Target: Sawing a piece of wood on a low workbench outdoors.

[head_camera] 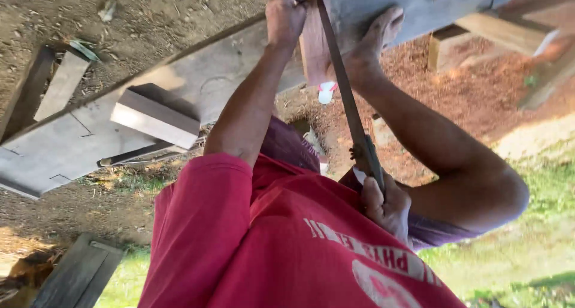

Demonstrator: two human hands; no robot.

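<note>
My left hand (286,14) reaches forward and grips the top of a small reddish wooden piece (312,56) that stands against a long grey plank (203,74). Close to my chest, my right hand (386,207) is closed on the handle of a hand saw. Its long narrow saw blade (344,86) runs up past the reddish piece to the plank's edge. My bare foot (378,35) presses on the plank just right of the blade, with the knee bent at the right. My red shirt fills the lower middle.
A short pale wood block (154,117) lies on the grey plank. More boards lie on the dirt at the upper left (60,83) and lower left (78,275). Reddish sawdust (479,86) covers the ground under the plank; grass is at the lower right.
</note>
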